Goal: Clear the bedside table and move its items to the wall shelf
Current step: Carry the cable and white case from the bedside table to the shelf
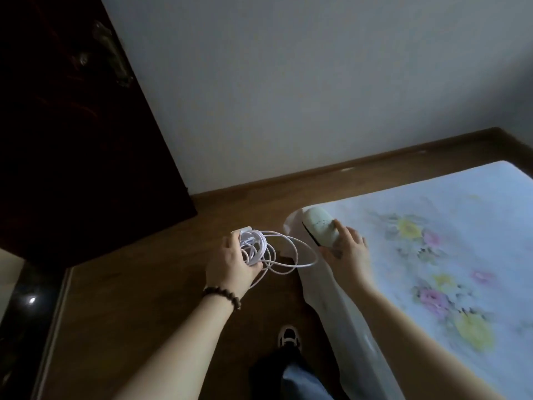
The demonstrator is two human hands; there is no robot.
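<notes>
My left hand grips a coiled white charger cable with its white plug block at the top; loose loops hang toward the right over the floor. My right hand holds a pale rounded device with a black strip along its side, just above the near corner of the bed. A bead bracelet circles my left wrist. Neither the bedside table nor the wall shelf is in view.
A bed with a flowered sheet fills the right side. Brown wooden floor lies in front, a dark wooden door stands at the left, and a pale wall is ahead. My shoe is on the floor below.
</notes>
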